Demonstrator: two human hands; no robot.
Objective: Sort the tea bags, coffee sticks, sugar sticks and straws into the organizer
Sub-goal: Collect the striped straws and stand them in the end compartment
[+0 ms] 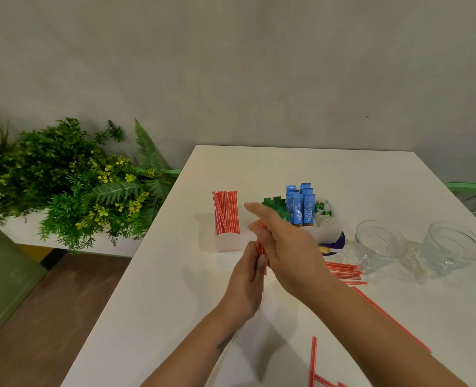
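Both hands meet just in front of the organizer (pixel 273 236): the left hand (pixel 248 277) curls its fingers round a small bundle of red striped straws (pixel 260 247), and the right hand (pixel 284 244) lies against the same bundle with fingers stretched out straight toward the organizer's left end. That left end is a frosted compartment (pixel 229 241) with more red straws (pixel 226 212) standing upright in it. Further right in the organizer stand green sachets (pixel 273 203), then blue coffee sticks (pixel 301 203), then white tea bags (pixel 324 209) at its right end. In front of the organizer's right end, loose straws (pixel 345 272) lie flat on the white table (pixel 343 169). Right of the organizer, well apart from it, stand two clear glass cups (pixel 380 244), side by side.
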